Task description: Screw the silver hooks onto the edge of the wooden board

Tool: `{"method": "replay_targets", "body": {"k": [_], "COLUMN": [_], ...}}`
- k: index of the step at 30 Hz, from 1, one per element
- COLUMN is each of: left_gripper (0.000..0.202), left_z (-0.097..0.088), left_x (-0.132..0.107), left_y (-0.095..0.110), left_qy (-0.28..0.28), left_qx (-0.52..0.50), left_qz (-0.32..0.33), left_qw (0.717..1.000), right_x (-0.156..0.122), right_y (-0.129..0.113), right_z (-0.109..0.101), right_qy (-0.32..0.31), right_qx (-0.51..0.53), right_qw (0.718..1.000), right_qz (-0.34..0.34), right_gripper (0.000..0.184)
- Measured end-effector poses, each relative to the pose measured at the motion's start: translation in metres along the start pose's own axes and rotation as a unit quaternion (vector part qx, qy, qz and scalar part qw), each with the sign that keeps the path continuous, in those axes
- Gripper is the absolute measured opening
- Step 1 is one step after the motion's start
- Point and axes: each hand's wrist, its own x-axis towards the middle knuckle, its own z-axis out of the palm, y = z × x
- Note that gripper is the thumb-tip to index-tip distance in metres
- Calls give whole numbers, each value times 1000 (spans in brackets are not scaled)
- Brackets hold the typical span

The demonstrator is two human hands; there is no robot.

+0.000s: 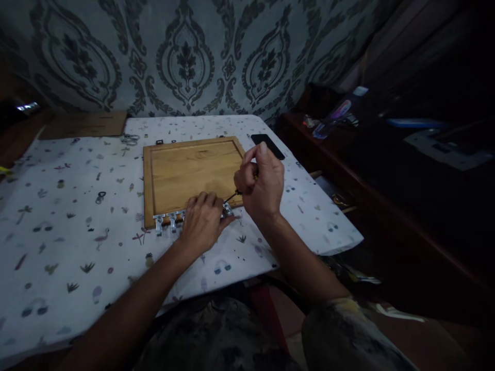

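Observation:
A framed wooden panel (193,167) lies on the patterned white cloth. Along its near edge sit several metal hinges, among them one hinge (159,224) near the left corner and another hinge (173,221) beside it. My left hand (203,219) rests over this edge, its fingers on the wood and its thumb against a hinge (227,208) at its right. Raised above the panel's right side, my right hand (263,183) is closed around a screwdriver (232,196). The thin shaft slants down to that same hinge; the handle is mostly hidden in my fist.
A black phone (268,146) lies behind my right hand. Scissors (130,139) and a cardboard piece (83,125) are at the back left of the table (69,206). To the right, a plastic bottle (340,111) leans on a dark reddish surface. A patterned wall stands behind.

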Motion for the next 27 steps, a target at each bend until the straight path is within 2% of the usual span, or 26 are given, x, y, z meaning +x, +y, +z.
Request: {"method": "replay_targets", "body": {"k": [6, 10, 12, 15, 21, 24, 27], "left_gripper": [39, 37, 37, 38, 40, 37, 37], "left_z": [-1, 1, 2, 2, 1, 1, 1], "left_x": [0, 0, 1, 1, 1, 2, 2], "left_y": [1, 1, 0, 0, 1, 2, 2], "left_qy": [-1, 10, 8, 2, -2, -6, -6], "left_qx": [7, 12, 17, 21, 5, 7, 7], "left_qz": [-6, -5, -5, -4, -10, -14, -13], "left_qw": [1000, 1000, 1000, 1000, 1000, 1000, 1000], "right_x": [13, 20, 18, 10, 0, 3, 4], "right_y": [3, 5, 6, 8, 10, 12, 13], "right_z": [0, 2, 4, 10, 17, 15, 15], "right_qy": [-142, -161, -129, -41, 92, 125, 117], "right_qx": [2, 1, 1, -5, -23, -32, -32], "right_qw": [989, 985, 990, 999, 995, 990, 990], "right_qz": [48, 67, 51, 11, -38, -54, -69], "right_gripper": [48, 48, 47, 47, 47, 48, 46]}}
